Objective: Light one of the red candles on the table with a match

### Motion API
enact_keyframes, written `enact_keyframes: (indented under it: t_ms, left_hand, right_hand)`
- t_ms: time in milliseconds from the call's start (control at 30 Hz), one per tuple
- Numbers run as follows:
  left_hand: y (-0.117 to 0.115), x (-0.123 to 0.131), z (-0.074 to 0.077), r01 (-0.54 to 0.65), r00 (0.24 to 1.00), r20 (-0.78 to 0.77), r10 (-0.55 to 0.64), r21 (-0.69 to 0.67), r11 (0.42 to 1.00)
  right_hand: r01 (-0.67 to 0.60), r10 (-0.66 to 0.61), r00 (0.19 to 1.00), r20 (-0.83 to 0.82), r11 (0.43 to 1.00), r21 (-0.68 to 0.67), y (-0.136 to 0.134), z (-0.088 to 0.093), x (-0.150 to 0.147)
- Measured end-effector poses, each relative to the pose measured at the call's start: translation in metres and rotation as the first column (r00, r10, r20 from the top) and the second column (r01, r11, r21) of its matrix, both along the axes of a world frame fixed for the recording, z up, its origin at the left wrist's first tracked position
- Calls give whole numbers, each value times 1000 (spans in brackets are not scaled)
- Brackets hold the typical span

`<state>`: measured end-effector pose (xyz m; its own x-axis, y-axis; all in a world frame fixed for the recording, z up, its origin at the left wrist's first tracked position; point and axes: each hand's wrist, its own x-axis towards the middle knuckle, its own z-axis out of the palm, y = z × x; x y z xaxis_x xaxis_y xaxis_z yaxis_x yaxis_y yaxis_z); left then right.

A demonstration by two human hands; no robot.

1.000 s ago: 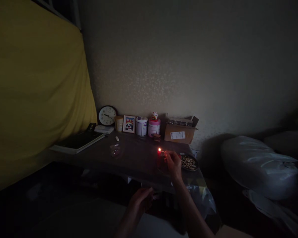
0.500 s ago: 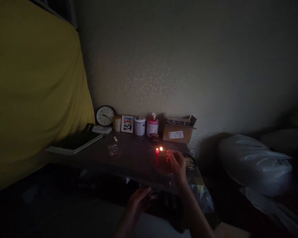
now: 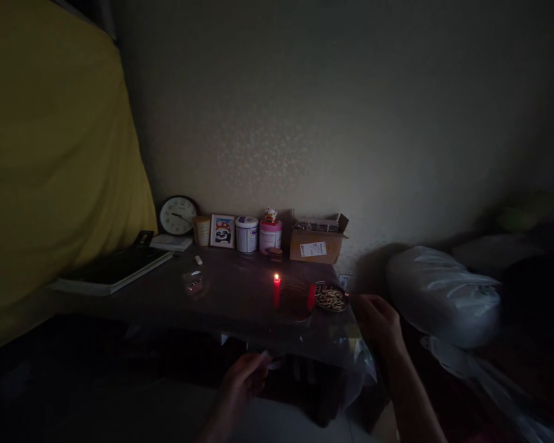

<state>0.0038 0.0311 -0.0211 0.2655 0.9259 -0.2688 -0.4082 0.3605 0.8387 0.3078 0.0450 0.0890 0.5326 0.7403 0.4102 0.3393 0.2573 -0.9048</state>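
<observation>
A lit red candle (image 3: 277, 290) stands upright on the dark table. To its right is an unlit red candle (image 3: 311, 298), beside a round dish of matchsticks (image 3: 331, 297). My right hand (image 3: 377, 317) is past the table's right end, its fingers pinched on a thin match with a faint glow at the tip (image 3: 346, 295). My left hand (image 3: 249, 374) hangs in front of the table edge, fingers closed round a small pale thing that is too dark to make out.
Along the wall are a clock (image 3: 178, 215), a panda picture (image 3: 222, 231), two tins (image 3: 247, 235) and a cardboard box (image 3: 316, 245). A large book (image 3: 115, 272) lies left; a plastic bag (image 3: 443, 295) is at right.
My right hand has swung right, away from the candles, and the bright flame on the match has shrunk to a glow. The view has turned slightly right; my left hand keeps its hold.
</observation>
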Motion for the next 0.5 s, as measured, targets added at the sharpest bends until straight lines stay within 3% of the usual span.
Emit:
enact_keyframes:
  t_ms: [200, 367, 500]
  left_hand:
    - [2, 2, 1, -38, 999, -28, 37, -56, 998]
    - [2, 5, 3, -70, 998, -18, 68, -101, 992]
    - [3, 5, 1, -64, 998, -34, 60, -117, 991]
  right_hand:
    - [62, -56, 991, 119, 997, -46, 22, -16, 12]
    - [91, -82, 990, 118, 993, -80, 44, -41, 27]
    - [88, -75, 987, 145, 993, -81, 63, -51, 36]
